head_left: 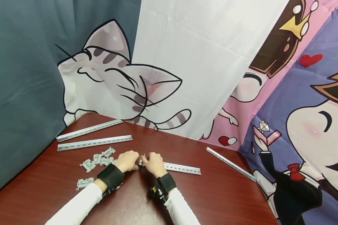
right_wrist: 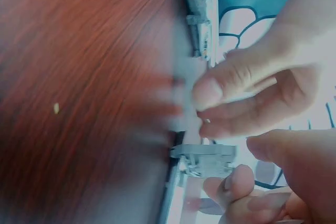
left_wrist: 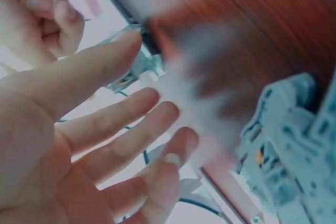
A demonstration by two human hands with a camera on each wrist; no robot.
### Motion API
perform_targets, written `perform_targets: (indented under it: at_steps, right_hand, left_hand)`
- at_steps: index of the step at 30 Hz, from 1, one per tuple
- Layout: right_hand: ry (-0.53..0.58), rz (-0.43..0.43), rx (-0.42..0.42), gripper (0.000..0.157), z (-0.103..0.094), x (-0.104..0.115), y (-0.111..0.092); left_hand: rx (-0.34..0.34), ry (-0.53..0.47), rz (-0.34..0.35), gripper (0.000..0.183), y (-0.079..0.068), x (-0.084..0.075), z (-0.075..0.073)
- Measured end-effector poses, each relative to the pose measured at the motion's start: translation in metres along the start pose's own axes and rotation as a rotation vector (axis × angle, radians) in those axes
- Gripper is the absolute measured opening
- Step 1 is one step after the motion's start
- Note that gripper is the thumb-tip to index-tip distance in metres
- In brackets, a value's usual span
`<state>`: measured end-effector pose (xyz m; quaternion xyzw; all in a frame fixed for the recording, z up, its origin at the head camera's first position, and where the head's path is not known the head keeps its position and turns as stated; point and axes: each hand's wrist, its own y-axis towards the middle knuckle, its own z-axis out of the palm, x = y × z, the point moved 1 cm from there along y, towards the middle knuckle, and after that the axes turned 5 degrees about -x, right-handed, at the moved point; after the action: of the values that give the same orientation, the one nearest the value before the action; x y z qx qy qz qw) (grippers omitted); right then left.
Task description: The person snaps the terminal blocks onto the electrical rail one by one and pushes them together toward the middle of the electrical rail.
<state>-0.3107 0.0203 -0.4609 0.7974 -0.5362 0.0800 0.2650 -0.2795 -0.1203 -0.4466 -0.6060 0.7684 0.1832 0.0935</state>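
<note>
A slotted metal DIN rail (head_left: 183,168) lies on the table, its left part behind my right hand (head_left: 155,164). At its left end stands a grey terminal block (right_wrist: 207,156), partly covered in the head view. My right hand has its fingers curled right at the block; I cannot tell whether they grip it. Just left of the block is my left hand (head_left: 126,161), palm empty and fingers loosely extended. In the left wrist view its thumb overlaps the block (left_wrist: 136,66). More grey terminal blocks (left_wrist: 283,150) lie close to this hand.
Several loose terminal blocks (head_left: 97,158) are spread left of my left hand, with another block (head_left: 85,182) nearer me. Two rails, one upper (head_left: 90,129) and one lower (head_left: 94,143), lie at the back left; a further rail (head_left: 231,164) slants along the right edge. Printed curtains (head_left: 205,47) hang behind.
</note>
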Motion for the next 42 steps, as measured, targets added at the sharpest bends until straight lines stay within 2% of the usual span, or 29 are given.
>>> perform_targets:
  at_steps: [4, 9, 12, 16, 21, 26, 29, 33, 38, 42]
  right_hand:
    - [0.022, 0.001, -0.021, 0.037, -0.007, 0.005, -0.003]
    - [0.04, -0.039, -0.053, 0.031, -0.014, 0.012, -0.001]
    - [0.056, -0.074, -0.039, 0.027, -0.016, 0.018, 0.001]
    - [0.079, -0.121, 0.025, 0.02, -0.016, 0.028, 0.003]
    - [0.129, -0.149, 0.134, 0.014, -0.009, 0.04, 0.007]
    - [0.143, -0.177, 0.246, 0.013, 0.0, 0.051, 0.009]
    - [0.122, -0.19, 0.31, 0.013, 0.006, 0.056, 0.007]
    - [0.106, -0.186, 0.385, 0.017, 0.015, 0.063, 0.002]
    - [0.075, -0.191, 0.418, 0.024, 0.024, 0.068, -0.003]
    - [0.043, -0.16, 0.45, 0.025, 0.031, 0.073, -0.007]
  left_hand:
    - [-0.026, 0.007, 0.027, 0.023, -0.018, -0.004, -0.009]
    - [-0.113, 0.057, 0.122, 0.024, -0.044, -0.017, -0.012]
    - [-0.136, 0.08, 0.163, 0.026, -0.061, -0.026, -0.011]
    - [-0.182, 0.135, 0.204, 0.029, -0.086, -0.034, -0.01]
    - [-0.27, 0.231, 0.246, 0.03, -0.113, -0.035, -0.007]
    - [-0.318, 0.264, 0.241, 0.034, -0.135, -0.034, -0.003]
    - [-0.312, 0.251, 0.221, 0.034, -0.144, -0.035, 0.0]
    - [-0.254, 0.224, 0.191, 0.034, -0.153, -0.035, 0.003]
    - [-0.237, 0.195, 0.177, 0.032, -0.161, -0.034, 0.002]
    - [-0.209, 0.171, 0.156, 0.031, -0.166, -0.033, 0.003]
